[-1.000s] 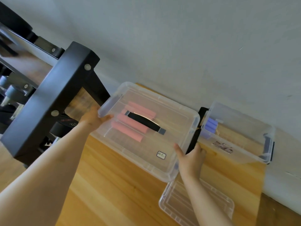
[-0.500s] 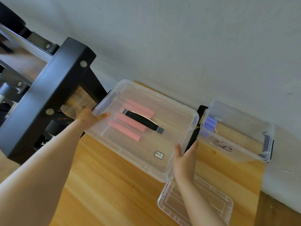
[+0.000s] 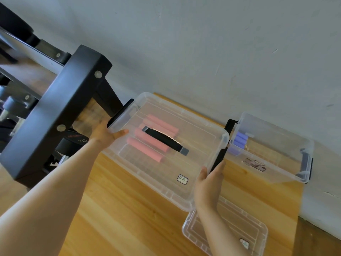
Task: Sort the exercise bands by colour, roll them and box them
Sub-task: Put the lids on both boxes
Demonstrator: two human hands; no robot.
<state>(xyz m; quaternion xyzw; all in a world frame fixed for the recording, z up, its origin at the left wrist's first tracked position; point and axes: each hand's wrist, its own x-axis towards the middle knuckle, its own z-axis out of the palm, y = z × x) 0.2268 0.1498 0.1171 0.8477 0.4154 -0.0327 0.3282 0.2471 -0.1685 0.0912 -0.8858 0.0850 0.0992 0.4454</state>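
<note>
Both hands are on the lidded box [image 3: 166,174]: the left hand [image 3: 103,134] grips one end, thumb over the lid, and the right hand [image 3: 208,183] clasps the other end, fingers on the black latch. Between the fingers lie pink rolled bands [image 3: 145,147] under a black handle [image 3: 164,139]. Just past the right fingertips sits an open box [image 3: 276,169] holding purple rolls [image 3: 239,139]. A loose lid [image 3: 230,230] lies under the right wrist.

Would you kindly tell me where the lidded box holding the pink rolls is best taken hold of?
Probably by its two short ends, one of the hands from each side, as the left hand and right hand do now: the lidded box is wide, and its overhanging rim gives fingers purchase.
</note>
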